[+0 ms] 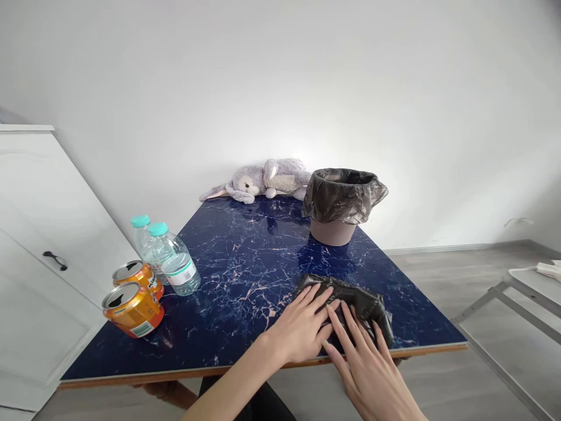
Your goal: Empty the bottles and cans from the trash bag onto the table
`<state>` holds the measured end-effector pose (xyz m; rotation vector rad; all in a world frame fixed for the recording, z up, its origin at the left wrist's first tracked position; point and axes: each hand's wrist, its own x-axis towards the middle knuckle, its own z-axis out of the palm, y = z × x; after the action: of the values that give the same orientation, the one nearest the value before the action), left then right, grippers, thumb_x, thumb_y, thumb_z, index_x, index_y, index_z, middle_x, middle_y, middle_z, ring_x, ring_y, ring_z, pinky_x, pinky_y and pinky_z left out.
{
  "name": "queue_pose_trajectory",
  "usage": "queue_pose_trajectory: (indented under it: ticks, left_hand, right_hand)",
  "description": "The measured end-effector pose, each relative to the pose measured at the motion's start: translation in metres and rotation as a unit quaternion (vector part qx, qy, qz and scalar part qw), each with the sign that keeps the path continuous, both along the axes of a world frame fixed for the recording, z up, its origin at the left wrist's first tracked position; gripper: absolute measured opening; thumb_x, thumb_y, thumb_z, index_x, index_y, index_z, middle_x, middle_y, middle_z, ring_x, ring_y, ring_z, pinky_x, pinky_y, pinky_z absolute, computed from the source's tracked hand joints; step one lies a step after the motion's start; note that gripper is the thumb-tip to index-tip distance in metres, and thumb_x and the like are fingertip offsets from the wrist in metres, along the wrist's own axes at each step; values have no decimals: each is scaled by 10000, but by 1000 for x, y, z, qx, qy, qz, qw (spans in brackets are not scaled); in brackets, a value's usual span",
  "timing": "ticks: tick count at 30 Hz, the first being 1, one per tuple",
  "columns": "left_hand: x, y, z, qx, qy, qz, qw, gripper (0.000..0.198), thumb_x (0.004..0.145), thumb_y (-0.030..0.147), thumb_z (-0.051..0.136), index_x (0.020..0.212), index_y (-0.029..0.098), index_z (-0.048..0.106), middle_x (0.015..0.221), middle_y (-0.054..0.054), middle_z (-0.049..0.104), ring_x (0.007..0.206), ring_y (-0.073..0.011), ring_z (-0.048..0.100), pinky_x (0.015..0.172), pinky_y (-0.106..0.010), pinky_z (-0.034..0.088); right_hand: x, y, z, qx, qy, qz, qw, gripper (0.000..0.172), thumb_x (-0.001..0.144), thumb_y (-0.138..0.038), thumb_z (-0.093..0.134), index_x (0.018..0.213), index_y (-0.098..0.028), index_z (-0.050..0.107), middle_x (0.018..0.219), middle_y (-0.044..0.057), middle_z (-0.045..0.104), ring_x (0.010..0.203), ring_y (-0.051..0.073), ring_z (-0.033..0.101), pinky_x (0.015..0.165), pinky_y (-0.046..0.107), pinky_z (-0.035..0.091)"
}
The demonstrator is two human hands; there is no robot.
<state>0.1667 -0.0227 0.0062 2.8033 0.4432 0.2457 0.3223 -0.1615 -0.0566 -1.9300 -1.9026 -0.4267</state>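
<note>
A crumpled black plastic bag [363, 299] lies near the front edge of the blue marbled table [245, 263]. My left hand [302, 327] rests flat with fingers stretched out, the fingertips on the bag's left end. Beside it, my right hand [368, 365] lies flat too, its spread fingers pressing on the bag's near side. Neither hand grips anything.
A small bin lined with a black bag [340, 203] stands at the back right. A grey plush toy [263, 180] lies against the wall. Two water bottles [169, 257] and two orange cans [134, 298] sit at the left edge. A white cabinet [39, 245] stands left.
</note>
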Motion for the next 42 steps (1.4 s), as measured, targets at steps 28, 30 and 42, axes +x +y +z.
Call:
queue_pose_trajectory:
  ticks: [28,30,42]
  left_hand:
    - [-89,11,-5,20,-62,215,974,464,1141,428,393,1578,314,500,1776,-45,288,1642,-335,245,1280,-607,379]
    - [-89,11,-6,22,-66,216,974,452,1139,421,402,1562,314,516,1771,-45,307,1641,-331,252,1279,-599,386]
    - [-88,14,-15,48,-69,268,960,517,1127,487,419,1583,256,491,1735,-86,385,1635,-349,266,1269,-605,407]
  right_hand:
    - [172,54,-8,-41,-6,6,999,539,1111,-555,372,1593,-364,518,1702,29,437,1644,358,208,1285,694,207]
    - [165,51,-5,20,-12,13,1000,511,1116,-482,388,1579,-325,535,1680,47,473,1640,347,235,1297,679,189]
    - [40,67,57,-27,303,180,935,319,1100,-356,441,1048,-252,738,1070,71,748,990,218,708,858,327,554]
